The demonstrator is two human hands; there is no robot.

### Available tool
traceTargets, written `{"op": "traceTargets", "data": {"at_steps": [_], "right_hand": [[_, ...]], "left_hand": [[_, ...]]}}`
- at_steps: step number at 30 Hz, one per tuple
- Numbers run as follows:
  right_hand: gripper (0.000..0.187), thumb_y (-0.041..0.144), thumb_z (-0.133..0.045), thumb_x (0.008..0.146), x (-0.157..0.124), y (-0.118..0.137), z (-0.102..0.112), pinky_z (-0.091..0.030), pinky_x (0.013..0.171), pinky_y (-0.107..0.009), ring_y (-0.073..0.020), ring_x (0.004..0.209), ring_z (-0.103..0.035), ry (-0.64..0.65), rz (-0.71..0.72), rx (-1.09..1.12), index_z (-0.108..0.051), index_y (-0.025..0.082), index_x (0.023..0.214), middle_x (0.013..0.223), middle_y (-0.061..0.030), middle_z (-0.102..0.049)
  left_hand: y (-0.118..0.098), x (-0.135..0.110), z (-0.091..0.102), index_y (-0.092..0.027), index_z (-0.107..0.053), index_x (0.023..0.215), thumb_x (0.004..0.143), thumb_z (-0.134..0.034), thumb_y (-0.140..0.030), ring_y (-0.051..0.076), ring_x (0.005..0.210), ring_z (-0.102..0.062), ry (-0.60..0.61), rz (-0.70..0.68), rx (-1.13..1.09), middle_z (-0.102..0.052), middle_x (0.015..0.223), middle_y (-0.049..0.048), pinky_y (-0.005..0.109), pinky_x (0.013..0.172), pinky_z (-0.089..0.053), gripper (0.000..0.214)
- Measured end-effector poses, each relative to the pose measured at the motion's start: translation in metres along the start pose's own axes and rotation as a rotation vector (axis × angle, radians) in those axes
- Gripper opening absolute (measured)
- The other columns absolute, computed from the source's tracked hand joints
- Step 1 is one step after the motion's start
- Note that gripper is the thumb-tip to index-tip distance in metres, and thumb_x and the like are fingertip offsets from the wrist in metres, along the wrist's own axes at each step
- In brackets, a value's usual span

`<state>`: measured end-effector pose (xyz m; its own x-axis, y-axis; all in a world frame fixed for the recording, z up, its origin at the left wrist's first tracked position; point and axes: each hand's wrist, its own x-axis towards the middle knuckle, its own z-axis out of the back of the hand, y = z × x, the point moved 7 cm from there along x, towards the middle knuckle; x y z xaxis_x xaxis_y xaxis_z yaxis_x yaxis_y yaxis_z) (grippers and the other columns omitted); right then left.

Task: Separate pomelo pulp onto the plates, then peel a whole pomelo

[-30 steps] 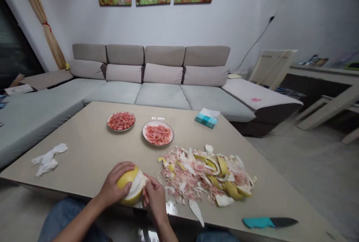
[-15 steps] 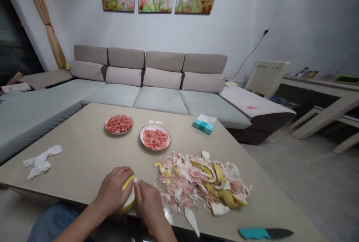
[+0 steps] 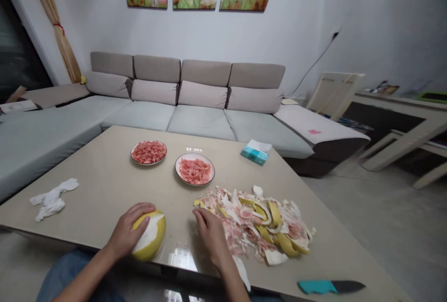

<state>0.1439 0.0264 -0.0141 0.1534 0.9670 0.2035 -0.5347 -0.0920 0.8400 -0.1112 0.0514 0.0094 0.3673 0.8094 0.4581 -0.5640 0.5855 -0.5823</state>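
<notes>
My left hand (image 3: 131, 227) is closed around a pomelo (image 3: 156, 240) at the table's near edge. Yellow rind covers most of the fruit, while a broad strip of white pith lies bare on top. At the left edge of a heap of peel scraps (image 3: 240, 218), my right hand (image 3: 211, 232) has its thumb and fingers pinched together. Whatever the pinch may hold is too small to make out. The heap mixes thick yellow rind, white pith and thin pinkish skins. Beyond it, two plates (image 3: 177, 175) (image 3: 132, 160) hold pink pomelo pulp pieces.
A knife (image 3: 319, 286) with a teal handle and dark blade lies at the near right. Crumpled white tissue (image 3: 52, 201) is on the left, and a teal tissue pack (image 3: 254, 154) sits at the back right. A sectional sofa (image 3: 199, 118) borders the table.
My right hand has left the pomelo and moved right to the peel heap. The pomelo now shows its bare pith strip, with only my left hand on it.
</notes>
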Motion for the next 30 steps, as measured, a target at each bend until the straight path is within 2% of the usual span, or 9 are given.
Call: {"op": "traceTargets", "data": {"at_steps": [3, 5, 7, 10, 13, 17, 20, 24, 30], "right_hand": [[0.025, 0.022, -0.048, 0.087, 0.003, 0.010, 0.027, -0.040, 0.088, -0.041, -0.0292, 0.101, -0.055, -0.161, 0.048, -0.417, -0.068, 0.017, 0.101, 0.106, -0.0165, -0.064], [0.026, 0.021, -0.052, 0.086, -0.002, 0.021, 0.023, -0.039, 0.091, -0.041, -0.0303, 0.106, -0.054, -0.147, 0.067, -0.465, -0.067, 0.016, 0.106, 0.113, -0.0181, -0.062], [0.028, 0.028, -0.056, 0.087, -0.011, 0.034, 0.001, -0.043, 0.085, -0.035, -0.0256, 0.098, -0.059, 0.024, 0.095, -0.341, -0.065, 0.017, 0.110, 0.107, -0.0141, -0.066], [0.035, 0.042, -0.062, 0.083, -0.029, 0.054, -0.040, -0.043, 0.064, -0.025, -0.0186, 0.073, -0.063, 0.355, 0.088, -0.216, -0.062, 0.021, 0.110, 0.087, -0.0047, -0.069], [0.041, 0.051, -0.062, 0.080, -0.032, 0.073, -0.057, -0.038, 0.058, -0.025, -0.0200, 0.070, -0.064, 0.483, 0.139, -0.329, -0.061, 0.019, 0.105, 0.082, -0.0049, -0.071], [0.042, 0.051, -0.055, 0.080, -0.020, 0.091, -0.060, -0.041, 0.060, -0.029, -0.0269, 0.074, -0.068, 0.531, 0.248, -0.582, -0.065, 0.014, 0.098, 0.084, -0.0120, -0.073], [0.040, 0.045, -0.052, 0.079, -0.015, 0.099, -0.064, -0.043, 0.059, -0.032, -0.0306, 0.072, -0.069, 0.569, 0.275, -0.704, -0.069, 0.012, 0.093, 0.081, -0.0163, -0.074], [0.035, 0.034, -0.050, 0.076, -0.013, 0.102, -0.072, -0.044, 0.058, -0.032, -0.0319, 0.071, -0.070, 0.559, 0.284, -0.762, -0.072, 0.010, 0.089, 0.080, -0.0186, -0.074], [0.034, 0.030, -0.051, 0.074, -0.012, 0.090, -0.075, -0.043, 0.060, -0.030, -0.0297, 0.074, -0.070, 0.510, 0.237, -0.708, -0.073, 0.009, 0.090, 0.083, -0.0191, -0.074]], "left_hand": [[-0.008, -0.006, -0.002, -0.024, -0.068, 0.109, 0.090, -0.050, -0.032, 0.022, 0.106, -0.065, -0.021, -0.040, 0.029, -0.071, 0.112, 0.0066, 0.036, 0.093, -0.054, 0.028], [-0.012, -0.010, -0.002, -0.025, -0.068, 0.111, 0.090, -0.050, -0.030, 0.022, 0.106, -0.064, -0.044, -0.065, 0.040, -0.071, 0.112, 0.0061, 0.035, 0.093, -0.054, 0.028], [-0.013, -0.012, -0.001, -0.025, -0.067, 0.112, 0.090, -0.050, -0.029, 0.021, 0.107, -0.064, -0.062, -0.076, 0.043, -0.070, 0.113, 0.0064, 0.035, 0.093, -0.053, 0.028], [-0.011, -0.014, 0.001, -0.025, -0.065, 0.114, 0.090, -0.050, -0.027, 0.021, 0.108, -0.063, -0.060, -0.087, 0.030, -0.069, 0.114, 0.0066, 0.035, 0.094, -0.053, 0.028], [-0.010, -0.013, 0.001, -0.024, -0.065, 0.113, 0.090, -0.050, -0.026, 0.021, 0.108, -0.062, -0.039, -0.097, 0.011, -0.069, 0.113, 0.0063, 0.035, 0.094, -0.053, 0.027], [-0.014, -0.006, -0.001, -0.024, -0.065, 0.110, 0.089, -0.051, -0.024, 0.020, 0.107, -0.063, -0.008, -0.120, -0.013, -0.070, 0.111, 0.0059, 0.034, 0.093, -0.053, 0.025], [-0.020, -0.002, -0.004, -0.024, -0.066, 0.108, 0.088, -0.053, -0.023, 0.019, 0.104, -0.064, 0.009, -0.148, -0.006, -0.070, 0.110, 0.0059, 0.033, 0.091, -0.054, 0.024], [-0.024, 0.001, -0.006, -0.024, -0.066, 0.108, 0.088, -0.053, -0.021, 0.019, 0.103, -0.064, 0.002, -0.168, 0.023, -0.070, 0.109, 0.0064, 0.033, 0.091, -0.053, 0.025], [-0.030, 0.002, -0.007, -0.023, -0.067, 0.108, 0.087, -0.054, -0.017, 0.019, 0.103, -0.064, -0.023, -0.220, 0.046, -0.070, 0.109, 0.0070, 0.032, 0.091, -0.054, 0.025]]}}
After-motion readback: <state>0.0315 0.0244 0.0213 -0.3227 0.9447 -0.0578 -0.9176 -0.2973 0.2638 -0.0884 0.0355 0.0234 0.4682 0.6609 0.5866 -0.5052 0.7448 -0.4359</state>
